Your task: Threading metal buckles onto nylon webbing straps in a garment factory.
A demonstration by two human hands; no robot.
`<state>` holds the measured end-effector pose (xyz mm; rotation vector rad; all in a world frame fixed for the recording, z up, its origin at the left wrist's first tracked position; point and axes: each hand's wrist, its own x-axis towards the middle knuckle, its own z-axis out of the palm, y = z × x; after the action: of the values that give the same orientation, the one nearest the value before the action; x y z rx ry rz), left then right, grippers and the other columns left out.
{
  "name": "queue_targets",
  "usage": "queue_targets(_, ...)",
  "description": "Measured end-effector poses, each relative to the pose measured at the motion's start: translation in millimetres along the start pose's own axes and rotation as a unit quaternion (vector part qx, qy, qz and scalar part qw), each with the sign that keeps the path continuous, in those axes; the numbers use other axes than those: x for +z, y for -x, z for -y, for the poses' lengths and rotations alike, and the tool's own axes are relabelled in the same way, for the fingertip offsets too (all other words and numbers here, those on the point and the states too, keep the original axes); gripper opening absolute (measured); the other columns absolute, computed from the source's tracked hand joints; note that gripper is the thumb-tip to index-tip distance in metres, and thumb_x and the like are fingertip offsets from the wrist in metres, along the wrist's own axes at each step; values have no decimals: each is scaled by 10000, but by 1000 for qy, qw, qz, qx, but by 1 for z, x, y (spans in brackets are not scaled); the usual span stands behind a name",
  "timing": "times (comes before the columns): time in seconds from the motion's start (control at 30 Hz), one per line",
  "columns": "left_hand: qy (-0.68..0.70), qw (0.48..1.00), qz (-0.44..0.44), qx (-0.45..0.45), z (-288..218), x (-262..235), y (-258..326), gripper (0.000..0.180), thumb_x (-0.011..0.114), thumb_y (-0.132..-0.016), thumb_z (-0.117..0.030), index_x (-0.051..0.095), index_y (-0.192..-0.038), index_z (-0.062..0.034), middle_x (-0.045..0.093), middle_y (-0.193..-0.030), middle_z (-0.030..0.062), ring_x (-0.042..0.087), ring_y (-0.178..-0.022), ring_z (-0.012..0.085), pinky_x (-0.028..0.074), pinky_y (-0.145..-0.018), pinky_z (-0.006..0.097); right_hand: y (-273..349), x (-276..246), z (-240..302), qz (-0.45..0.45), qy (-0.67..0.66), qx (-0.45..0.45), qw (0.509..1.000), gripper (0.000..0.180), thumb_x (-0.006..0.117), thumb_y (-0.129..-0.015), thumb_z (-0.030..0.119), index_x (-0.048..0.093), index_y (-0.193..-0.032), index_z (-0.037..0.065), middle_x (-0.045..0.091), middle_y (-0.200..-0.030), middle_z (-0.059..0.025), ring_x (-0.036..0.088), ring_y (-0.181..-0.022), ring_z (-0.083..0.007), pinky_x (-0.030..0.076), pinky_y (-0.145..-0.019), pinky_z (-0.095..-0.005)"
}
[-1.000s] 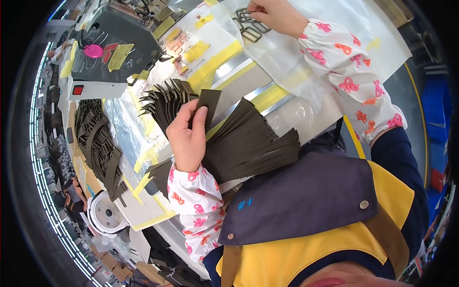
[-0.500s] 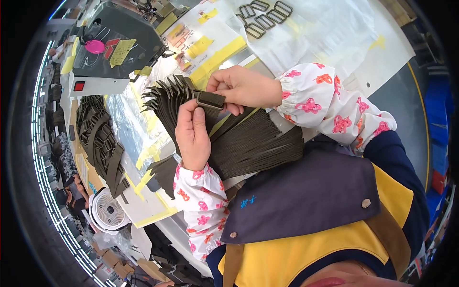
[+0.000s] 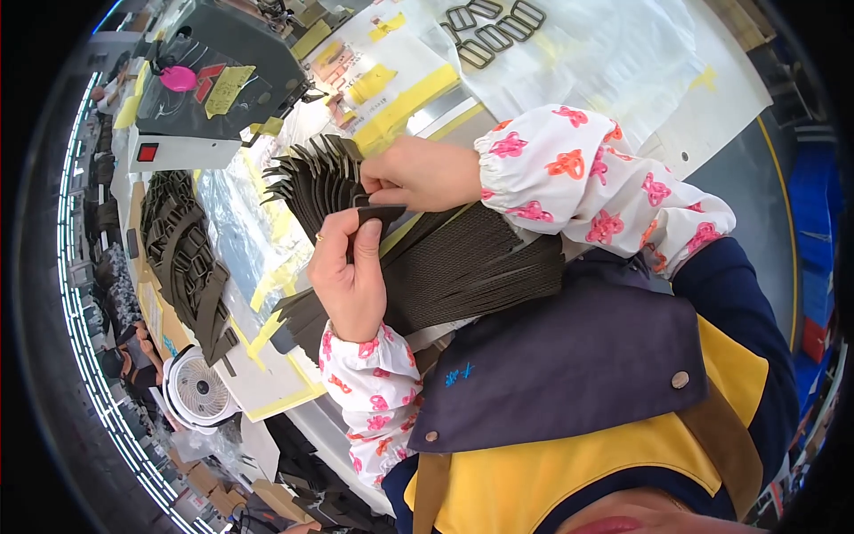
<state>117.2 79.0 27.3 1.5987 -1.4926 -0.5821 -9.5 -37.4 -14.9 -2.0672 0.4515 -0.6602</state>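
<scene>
My left hand (image 3: 349,276) grips a thick bundle of dark webbing straps (image 3: 463,271) that fans out across my lap and over the table edge. My thumb presses one strap end (image 3: 381,214) against the bundle. My right hand (image 3: 418,173) pinches a small dark buckle (image 3: 360,201) at that same strap end, right above my left thumb. The far strap ends (image 3: 307,173) splay out beyond both hands.
A grey machine (image 3: 222,84) with a red switch and a pink tag stands at the upper left. Several dark metal buckles (image 3: 494,27) lie on a clear plastic sheet (image 3: 623,62) at the top. A pile of finished straps (image 3: 187,258) and a small white fan (image 3: 200,392) sit at the left.
My right hand came back from the buckles at the top of the table to the strap end held by my left hand, and now pinches a buckle there.
</scene>
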Motion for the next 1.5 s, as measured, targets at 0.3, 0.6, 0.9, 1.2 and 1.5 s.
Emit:
queue_targets(0.3, -40, 994, 37, -97, 26, -11, 0, 82, 594, -810, -47, 544, -778, 9, 528, -614, -1, 446, -539, 35, 380, -504, 193, -6, 8, 3, 136, -197, 216, 947, 154, 545, -774, 130, 484, -732, -5, 565, -651, -112, 575, -585, -254, 456, -557, -329)
queue_targets(0.6, 193, 974, 16, -118, 11, 2, -5, 312, 586, -825, -48, 447, -1098, 10, 556, -929, 45, 513, -664, 75, 442, -590, 196, 4, -10, 13, 69, -272, 168, 945, 106, 576, -766, 95, 519, -770, 5, 547, -627, -36, 527, -551, -118, 420, -503, -257)
queue_targets(0.9, -74, 993, 50, -77, 32, 13, -26, 162, 580, -818, -53, 569, -964, 17, 581, -793, 70, 569, -610, 109, 463, -565, 227, 10, -74, -17, -120, 86, 4, 989, 153, 578, -765, 138, 557, -856, 17, 588, -693, -59, 574, -594, -133, 458, -531, -271)
queue_targets(1.2, -141, 980, 136, 31, 2, 24, -15, 155, 591, -800, -86, 589, -922, 10, 593, -803, 134, 602, -709, 251, 467, -637, 301, 48, -159, -90, -208, 546, 130, 801, 93, 535, -743, 142, 562, -784, 63, 560, -741, -125, 595, -720, -281, 470, -602, -392)
queue_targets(1.5, -115, 961, 251, 7, 10, 31, -18, 180, 583, -813, -158, 611, -903, -5, 604, -789, 149, 580, -693, 319, 458, -628, 335, 48, -162, -86, -180, 500, 240, 813, 123, 491, -794, 160, 555, -803, 56, 584, -704, -160, 593, -701, -307, 466, -614, -401)
